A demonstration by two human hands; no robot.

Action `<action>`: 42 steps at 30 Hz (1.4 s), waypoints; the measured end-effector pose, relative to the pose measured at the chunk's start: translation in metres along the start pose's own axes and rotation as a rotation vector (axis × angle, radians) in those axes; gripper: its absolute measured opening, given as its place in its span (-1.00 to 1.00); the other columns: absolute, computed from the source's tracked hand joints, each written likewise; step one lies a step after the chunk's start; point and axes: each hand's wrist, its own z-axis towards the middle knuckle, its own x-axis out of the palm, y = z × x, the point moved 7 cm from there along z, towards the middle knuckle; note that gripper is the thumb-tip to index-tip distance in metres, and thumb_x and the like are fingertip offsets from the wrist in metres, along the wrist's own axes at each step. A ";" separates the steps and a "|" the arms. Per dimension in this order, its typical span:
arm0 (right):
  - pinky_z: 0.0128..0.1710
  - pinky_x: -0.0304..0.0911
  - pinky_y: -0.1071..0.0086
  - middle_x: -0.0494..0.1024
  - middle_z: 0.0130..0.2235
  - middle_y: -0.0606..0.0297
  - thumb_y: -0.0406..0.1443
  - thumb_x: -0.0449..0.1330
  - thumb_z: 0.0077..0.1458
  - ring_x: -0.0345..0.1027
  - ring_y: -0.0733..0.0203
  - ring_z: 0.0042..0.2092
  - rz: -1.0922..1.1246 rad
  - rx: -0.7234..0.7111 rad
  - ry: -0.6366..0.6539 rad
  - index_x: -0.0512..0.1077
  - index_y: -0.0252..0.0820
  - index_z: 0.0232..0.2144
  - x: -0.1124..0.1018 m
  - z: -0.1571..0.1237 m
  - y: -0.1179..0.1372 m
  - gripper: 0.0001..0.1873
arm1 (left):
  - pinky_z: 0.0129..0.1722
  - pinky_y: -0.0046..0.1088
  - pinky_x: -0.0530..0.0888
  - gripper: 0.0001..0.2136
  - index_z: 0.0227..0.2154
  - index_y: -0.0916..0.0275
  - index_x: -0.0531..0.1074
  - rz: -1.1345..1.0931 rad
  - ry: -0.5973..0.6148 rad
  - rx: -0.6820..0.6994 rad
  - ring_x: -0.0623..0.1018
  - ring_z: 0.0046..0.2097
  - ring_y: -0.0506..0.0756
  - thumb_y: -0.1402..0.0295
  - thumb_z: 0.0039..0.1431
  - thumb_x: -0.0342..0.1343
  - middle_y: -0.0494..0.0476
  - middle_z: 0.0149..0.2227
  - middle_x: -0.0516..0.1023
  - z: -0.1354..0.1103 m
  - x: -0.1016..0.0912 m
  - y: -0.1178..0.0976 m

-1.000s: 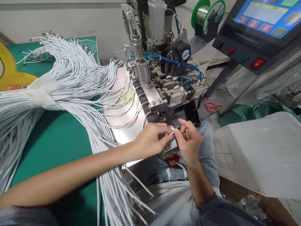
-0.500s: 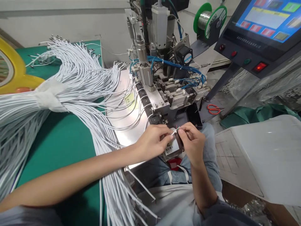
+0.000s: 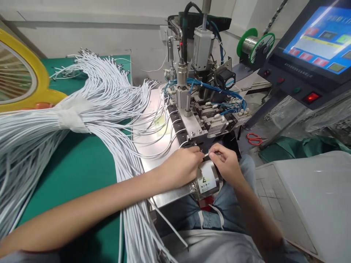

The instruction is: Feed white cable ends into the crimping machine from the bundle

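Note:
Between my two hands a short stretch of white cable (image 3: 206, 155) shows. My left hand (image 3: 188, 165) is closed around the cable, its back turned up. At the cable's end, my right hand (image 3: 225, 160) pinches with thumb and forefinger; the wire tips there are mostly hidden. Both hands are at the front edge of the soldering machine (image 3: 196, 126), just above a metal block with a white label (image 3: 207, 179). Several other white cables lead into the machine's black slotted side rail (image 3: 178, 126).
A thick bundle of white cables (image 3: 109, 128), tied with a white wrap (image 3: 72, 115), lies over the green mat (image 3: 90, 171). A yellow fan (image 3: 44, 86) stands at left. Right are a solder spool (image 3: 251, 45), a lit screen (image 3: 319, 40), red scissors (image 3: 254, 139) and a white bin (image 3: 307, 190).
The view has shifted, so the machine appears farther right and lower. My hands have moved up off the labelled block toward the machine. The coloured wire tips seen earlier are now mostly covered.

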 end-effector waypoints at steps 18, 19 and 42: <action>-0.60 -0.01 0.48 0.28 -0.64 0.44 -0.17 0.20 -0.16 0.06 0.41 -0.60 0.127 0.374 0.095 0.36 -0.23 -0.59 0.010 0.021 -0.045 -0.77 | -0.49 -0.42 0.43 -0.68 -0.13 0.33 0.40 0.255 0.133 -0.039 0.46 -0.49 0.02 0.61 0.07 -0.09 0.20 -0.26 0.37 0.004 0.017 0.017; -0.61 -0.03 0.48 0.27 -0.65 0.45 -0.16 0.20 -0.17 0.04 0.42 -0.60 0.131 0.399 0.110 0.36 -0.23 -0.59 0.010 0.022 -0.046 -0.76 | -0.49 -0.43 0.43 -0.67 -0.12 0.34 0.40 0.273 0.149 -0.040 0.47 -0.49 0.02 0.61 0.06 -0.09 0.21 -0.25 0.37 0.004 0.017 0.017; -0.66 -0.07 0.53 0.25 -0.62 0.45 -0.06 0.21 -0.17 0.06 0.42 -0.60 0.257 0.517 0.181 0.25 -0.19 -0.58 0.023 0.019 -0.057 -0.67 | -0.53 -0.45 0.36 -0.75 -0.17 0.36 0.42 0.448 0.173 0.057 0.51 -0.43 0.09 0.58 0.12 -0.07 0.23 -0.28 0.41 0.005 0.013 0.007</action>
